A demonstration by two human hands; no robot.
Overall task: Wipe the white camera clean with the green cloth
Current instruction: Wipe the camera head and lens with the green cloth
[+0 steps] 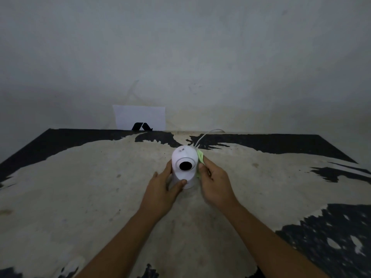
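Observation:
The white camera [183, 157] stands upright in the middle of the table, its round black lens facing me. My left hand [162, 189] grips its base, thumb across the front and fingers around the left side. My right hand [215, 183] holds the green cloth [200, 157] pressed against the camera's right side. Only a small folded strip of the cloth shows above my fingers; the rest is hidden in my hand.
A white cable [206, 135] runs from the camera's back toward the wall. A white sheet with a black mark [139, 118] leans on the wall behind. The table [80, 187] has worn beige and black patches.

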